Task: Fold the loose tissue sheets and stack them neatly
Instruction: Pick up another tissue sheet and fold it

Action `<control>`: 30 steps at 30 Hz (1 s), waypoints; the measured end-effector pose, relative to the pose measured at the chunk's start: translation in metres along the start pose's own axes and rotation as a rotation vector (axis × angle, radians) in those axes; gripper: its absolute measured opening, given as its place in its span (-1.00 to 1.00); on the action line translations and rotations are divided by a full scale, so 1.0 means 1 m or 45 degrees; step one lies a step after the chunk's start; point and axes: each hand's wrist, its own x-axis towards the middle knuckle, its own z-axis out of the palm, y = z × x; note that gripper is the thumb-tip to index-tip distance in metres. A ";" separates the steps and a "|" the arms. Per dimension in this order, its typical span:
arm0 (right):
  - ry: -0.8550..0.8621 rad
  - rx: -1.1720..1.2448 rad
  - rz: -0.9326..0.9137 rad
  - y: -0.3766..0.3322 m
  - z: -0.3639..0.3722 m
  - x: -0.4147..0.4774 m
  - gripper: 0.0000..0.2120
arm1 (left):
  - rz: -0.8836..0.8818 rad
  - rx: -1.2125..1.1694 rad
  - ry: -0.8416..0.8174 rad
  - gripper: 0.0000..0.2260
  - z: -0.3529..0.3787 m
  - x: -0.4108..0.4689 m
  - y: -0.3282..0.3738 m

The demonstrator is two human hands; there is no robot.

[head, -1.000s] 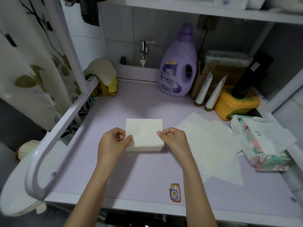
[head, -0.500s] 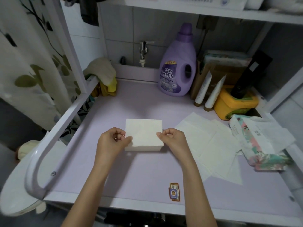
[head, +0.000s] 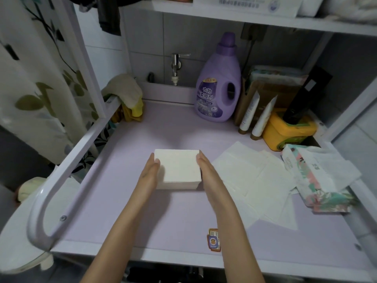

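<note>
1. While your left hand (head: 150, 173) lies flat against the left side of the stack of folded tissues (head: 177, 170), your right hand (head: 208, 172) lies flat against its right side, so the stack sits squeezed between your two palms.
2. Both your hands have straight fingers laid along the stack's edges and pointing away from you; neither hand curls round or pinches anything, so your grip is released and you only press.
3. Your stack rests near the middle of the lilac tabletop (head: 167, 217), squared up, its layered edge facing you.
4. Just to the right of your right hand, the loose tissue sheets (head: 251, 180) lie spread flat and overlapping on the tabletop, apart from the stack.
5. Beyond those sheets, at the right edge, you have the floral tissue pack (head: 324, 193) lying on its side with a sheet draped over it.
6. Along the back stand a purple detergent bottle (head: 218, 88), two white tubes (head: 249, 113) leaning beside it, and a yellow tub (head: 285, 132) with a black box (head: 306, 99) propped in it.
7. Near the front edge, between your forearms, a small sticker (head: 213, 240) is stuck to the surface.
</note>
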 end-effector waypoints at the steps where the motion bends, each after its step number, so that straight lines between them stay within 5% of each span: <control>1: -0.017 -0.065 0.009 0.000 0.005 0.000 -0.47 | 0.010 0.016 -0.006 -0.58 0.002 0.001 -0.002; 5: -0.027 -0.221 0.025 -0.001 0.014 0.001 -0.43 | -0.016 -0.009 0.071 -0.59 0.002 0.003 -0.003; 9: 0.149 -0.313 -0.217 0.003 -0.013 0.003 -0.57 | 0.138 0.012 0.189 -0.55 0.004 -0.013 0.006; 12: 0.318 -0.985 -0.242 0.011 -0.055 0.005 -0.67 | 0.340 0.093 0.251 -0.54 0.004 -0.023 0.010; 15: 0.170 -1.578 0.023 0.020 -0.093 -0.002 -0.53 | 0.461 0.165 0.261 -0.55 0.006 -0.024 0.011; 18: 0.104 -1.386 0.011 0.024 -0.110 -0.007 -0.54 | 0.555 0.179 0.258 -0.59 0.010 -0.024 0.012; 30: 0.488 -1.006 -0.338 0.024 -0.117 -0.014 -0.80 | 0.699 0.239 0.128 -0.66 0.025 -0.031 0.013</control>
